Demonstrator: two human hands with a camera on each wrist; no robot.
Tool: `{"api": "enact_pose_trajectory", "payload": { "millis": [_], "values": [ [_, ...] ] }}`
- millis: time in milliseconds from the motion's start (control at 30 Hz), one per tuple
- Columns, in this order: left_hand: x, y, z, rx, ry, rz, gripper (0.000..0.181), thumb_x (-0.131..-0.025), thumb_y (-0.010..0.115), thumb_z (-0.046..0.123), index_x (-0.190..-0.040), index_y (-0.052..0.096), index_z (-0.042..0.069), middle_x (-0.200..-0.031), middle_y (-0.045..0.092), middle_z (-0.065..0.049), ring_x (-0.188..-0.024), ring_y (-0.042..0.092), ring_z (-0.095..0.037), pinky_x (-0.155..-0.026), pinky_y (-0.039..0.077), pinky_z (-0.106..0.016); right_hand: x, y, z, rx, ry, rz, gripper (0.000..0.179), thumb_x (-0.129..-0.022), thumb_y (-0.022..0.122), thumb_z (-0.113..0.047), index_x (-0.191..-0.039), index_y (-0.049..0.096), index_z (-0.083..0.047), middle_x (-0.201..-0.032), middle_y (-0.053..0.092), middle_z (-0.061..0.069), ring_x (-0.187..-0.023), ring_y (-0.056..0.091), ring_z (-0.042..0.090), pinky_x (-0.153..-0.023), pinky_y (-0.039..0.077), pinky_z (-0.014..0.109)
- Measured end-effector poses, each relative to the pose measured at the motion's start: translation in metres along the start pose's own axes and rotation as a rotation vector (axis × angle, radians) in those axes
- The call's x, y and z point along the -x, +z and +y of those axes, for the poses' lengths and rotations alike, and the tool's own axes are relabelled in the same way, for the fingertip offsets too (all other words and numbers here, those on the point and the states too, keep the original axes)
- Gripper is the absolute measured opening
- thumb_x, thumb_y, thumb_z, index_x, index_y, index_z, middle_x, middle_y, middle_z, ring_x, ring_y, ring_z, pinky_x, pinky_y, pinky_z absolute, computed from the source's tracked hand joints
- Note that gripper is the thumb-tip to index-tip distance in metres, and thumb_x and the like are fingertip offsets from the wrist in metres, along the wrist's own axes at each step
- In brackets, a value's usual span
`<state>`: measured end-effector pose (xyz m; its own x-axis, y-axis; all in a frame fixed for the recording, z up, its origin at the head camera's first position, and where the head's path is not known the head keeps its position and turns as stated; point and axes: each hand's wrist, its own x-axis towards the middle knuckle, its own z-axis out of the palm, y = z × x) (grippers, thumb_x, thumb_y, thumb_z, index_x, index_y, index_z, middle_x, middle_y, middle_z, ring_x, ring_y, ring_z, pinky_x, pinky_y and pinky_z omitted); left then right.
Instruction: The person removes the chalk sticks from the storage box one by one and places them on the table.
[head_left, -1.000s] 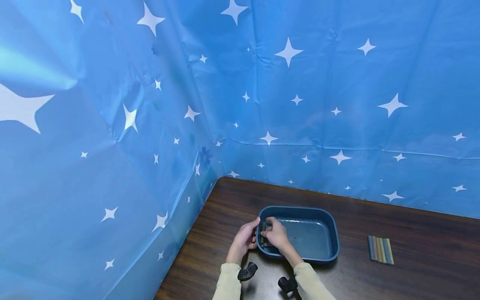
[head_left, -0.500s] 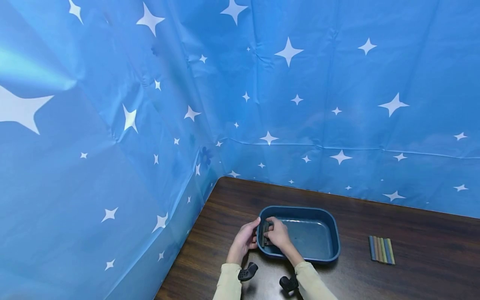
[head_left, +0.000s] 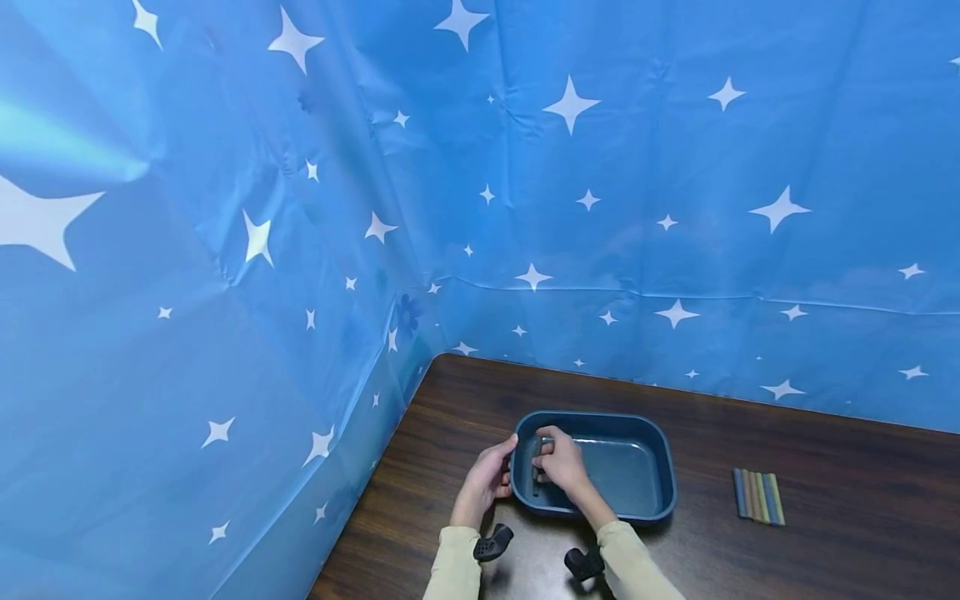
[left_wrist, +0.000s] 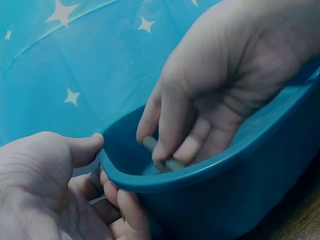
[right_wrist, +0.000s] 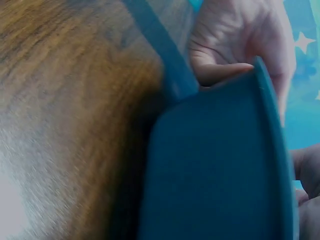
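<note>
A blue rectangular plastic tub (head_left: 622, 479) with rounded corners stands on the table. At its left end my left hand (head_left: 487, 475) holds the wall, thumb at the rim and fingers curled against the outside. Down inside that end, my right hand (head_left: 566, 467) pinches a thin, round greyish stick (left_wrist: 175, 164), much of it covered by the fingers. The head view shows the stick (head_left: 536, 479) running lengthwise near the left wall. In the right wrist view the tub's outer wall (right_wrist: 215, 165) blocks sight of the right fingertips.
To the right of the tub, several thin sticks (head_left: 759, 497) in blue, brown, green and yellow lie side by side on the dark wood table (head_left: 862, 517). Blue star-print sheeting (head_left: 675, 208) rises behind the table and along its left side.
My right hand has shifted slightly right, away from the tub's left wall, with the stick in its fingers. The left hand stays on the tub's end.
</note>
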<state>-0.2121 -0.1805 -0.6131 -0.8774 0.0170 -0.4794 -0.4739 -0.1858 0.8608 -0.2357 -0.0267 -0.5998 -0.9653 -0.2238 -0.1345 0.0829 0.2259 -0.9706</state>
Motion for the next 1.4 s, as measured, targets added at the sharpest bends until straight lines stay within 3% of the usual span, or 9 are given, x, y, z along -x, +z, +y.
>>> {"api": "enact_pose_trajectory", "payload": {
  "millis": [333,767,1167,1400],
  "values": [
    [0.0,0.003,0.0,0.01,0.016,-0.004,0.036,-0.106,0.055,0.037,-0.075,0.05,0.02,-0.07,0.042,0.006,-0.052,0.038,-0.003,-0.046,0.039,-0.014,0.004,-0.033,-0.012,-0.072,0.021,0.01,0.043,-0.092,0.066,0.013,-0.134,0.057,0.009,-0.1,0.065,0.021,-0.08,0.069,0.025,-0.065,0.062,0.04],
    [-0.004,0.003,0.0,0.008,-0.003,0.003,0.038,-0.106,0.056,0.038,-0.074,0.049,0.019,-0.069,0.042,0.006,-0.052,0.036,-0.003,-0.046,0.039,-0.014,0.01,-0.081,-0.024,-0.082,0.029,0.033,0.043,-0.095,0.065,0.009,-0.138,0.057,0.008,-0.108,0.062,0.024,-0.09,0.07,0.034,-0.069,0.062,0.042],
    [-0.004,0.003,-0.001,0.001,0.001,-0.009,0.04,-0.107,0.054,0.038,-0.073,0.047,0.018,-0.07,0.04,0.005,-0.053,0.034,-0.005,-0.046,0.037,-0.015,0.02,-0.14,-0.022,-0.084,0.028,0.069,0.048,-0.096,0.065,0.006,-0.143,0.051,0.008,-0.112,0.063,0.024,-0.092,0.071,0.028,-0.071,0.062,0.038],
    [-0.004,-0.002,-0.001,0.002,-0.006,0.001,0.04,-0.106,0.055,0.039,-0.072,0.048,0.02,-0.068,0.04,0.005,-0.053,0.033,-0.006,-0.047,0.036,-0.015,0.028,-0.18,-0.016,-0.056,0.046,0.084,0.053,-0.098,0.063,0.004,-0.148,0.044,0.008,-0.124,0.055,0.031,-0.094,0.07,0.024,-0.075,0.062,0.038]
  ]
}}
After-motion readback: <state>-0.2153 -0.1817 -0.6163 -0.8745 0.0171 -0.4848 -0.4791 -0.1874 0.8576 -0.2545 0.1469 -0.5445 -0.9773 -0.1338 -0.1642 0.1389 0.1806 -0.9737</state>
